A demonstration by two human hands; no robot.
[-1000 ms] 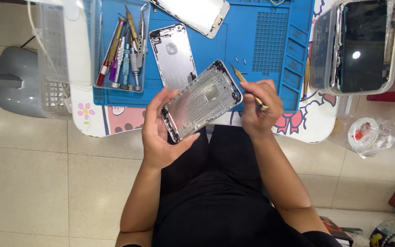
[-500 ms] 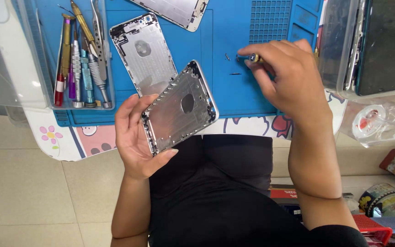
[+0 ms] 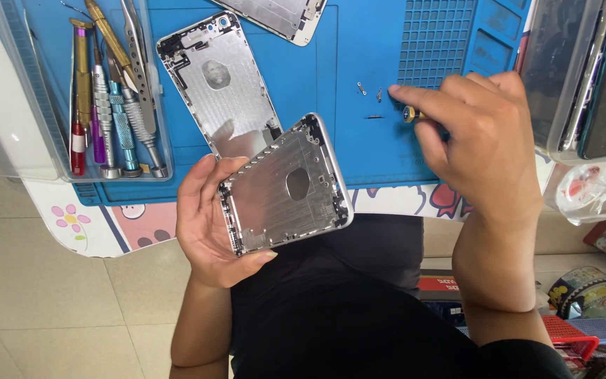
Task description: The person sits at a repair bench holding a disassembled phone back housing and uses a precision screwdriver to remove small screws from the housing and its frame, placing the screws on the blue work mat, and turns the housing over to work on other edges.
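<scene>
- Two hands are at work over a blue repair mat [image 3: 359, 151] that lies on a white table edge with cartoon pictures [image 3: 135, 224].
- A clear tray [image 3: 159, 151] sits on the mat's left side and holds several screwdrivers [image 3: 124, 130] and a pair of tweezers [image 3: 138, 67], all lying lengthwise away from the person.
- A second bare phone housing [image 3: 219, 84] lies flat on the mat, just beyond the held one, and a third [image 3: 275, 14] shows at the top edge.
- A few tiny screws [image 3: 362, 89] lie loose on the mat, just left of the right fingertips.
- A clear box with dark panels [image 3: 576, 77] stands at the far right, and a crumpled plastic bag [image 3: 597, 193] lies below it.
- The left hand [image 3: 208, 224] grips a silver phone housing [image 3: 285, 186] by its edges, fingers curled on one long side and thumb under the near corner; it hangs above the lap, at the mat's near edge.
- Its hollow inner side faces up; the long axis runs from lower left to upper right.
- The right hand [image 3: 478, 140] pinches a small gold-tipped tool [image 3: 410, 114] between closed fingers, tip pointing left at the mat.
</scene>
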